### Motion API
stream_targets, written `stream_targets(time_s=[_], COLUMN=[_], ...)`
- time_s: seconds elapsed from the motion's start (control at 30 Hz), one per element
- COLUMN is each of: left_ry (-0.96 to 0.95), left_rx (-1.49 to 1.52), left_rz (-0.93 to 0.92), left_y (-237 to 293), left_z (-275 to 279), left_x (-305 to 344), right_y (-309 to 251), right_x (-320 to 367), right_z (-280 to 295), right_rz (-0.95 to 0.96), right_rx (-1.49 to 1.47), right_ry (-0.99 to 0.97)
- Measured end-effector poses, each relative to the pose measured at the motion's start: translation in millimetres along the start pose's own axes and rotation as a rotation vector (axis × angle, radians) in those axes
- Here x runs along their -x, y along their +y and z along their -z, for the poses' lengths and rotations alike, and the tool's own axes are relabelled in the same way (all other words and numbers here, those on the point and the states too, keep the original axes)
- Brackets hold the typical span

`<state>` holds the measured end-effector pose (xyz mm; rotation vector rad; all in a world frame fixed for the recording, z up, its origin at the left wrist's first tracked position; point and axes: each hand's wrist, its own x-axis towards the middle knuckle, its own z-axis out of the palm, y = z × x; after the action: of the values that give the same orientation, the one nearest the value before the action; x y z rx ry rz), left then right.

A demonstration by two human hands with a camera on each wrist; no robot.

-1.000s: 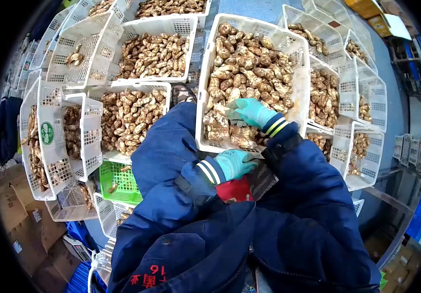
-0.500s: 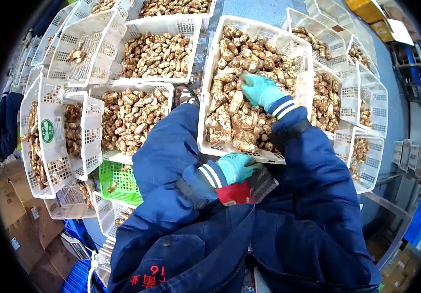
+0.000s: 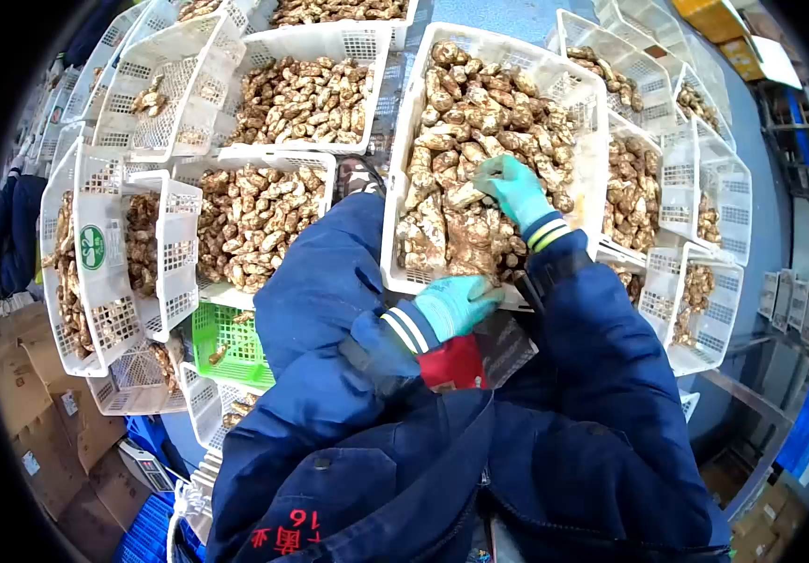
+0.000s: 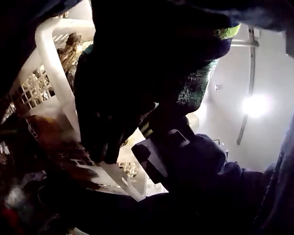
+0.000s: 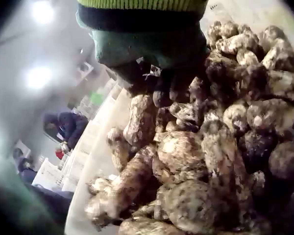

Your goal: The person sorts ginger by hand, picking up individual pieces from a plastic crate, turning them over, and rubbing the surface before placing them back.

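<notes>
A large white plastic crate stands before the person's lap, heaped with brown-and-white mushrooms. The right hand, in a teal glove, bends over the heap and pinches a pale mushroom at its fingertips. In the right wrist view, that glove is close over the mushrooms, its fingertips in shadow. The left hand, also gloved in teal, has its loosely bent fingers at the crate's near rim. In the left wrist view this hand is mostly dark beside the crate rim.
More white crates of mushrooms stand at the left and right. A green basket sits by the left knee. Cardboard boxes lie at the lower left. Another person appears in the right wrist view's background.
The right hand has moved from the near left part of the heap toward the right, its fingers now pinching a mushroom. The left hand has risen slightly to the crate's near rim.
</notes>
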<state>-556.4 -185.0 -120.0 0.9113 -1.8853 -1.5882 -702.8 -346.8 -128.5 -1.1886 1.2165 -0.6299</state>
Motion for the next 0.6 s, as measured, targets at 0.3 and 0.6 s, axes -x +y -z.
stream_targets(time_s=[0.3, 0.6], left_ry=[0.395, 0.314], left_rx=[1.213, 1.280], left_rz=[0.284, 0.120], left_y=[63.4, 58.3], left_z=[33.7, 42.9], left_x=[-11.5, -5.7], right_y=[-70.1, -57.5], right_x=[117.2, 137.6], right_z=[-23.3, -4.1], right_rz=[0.867, 0.744], right_rx=[0.511, 0.662], right_ry=[0.239, 0.280])
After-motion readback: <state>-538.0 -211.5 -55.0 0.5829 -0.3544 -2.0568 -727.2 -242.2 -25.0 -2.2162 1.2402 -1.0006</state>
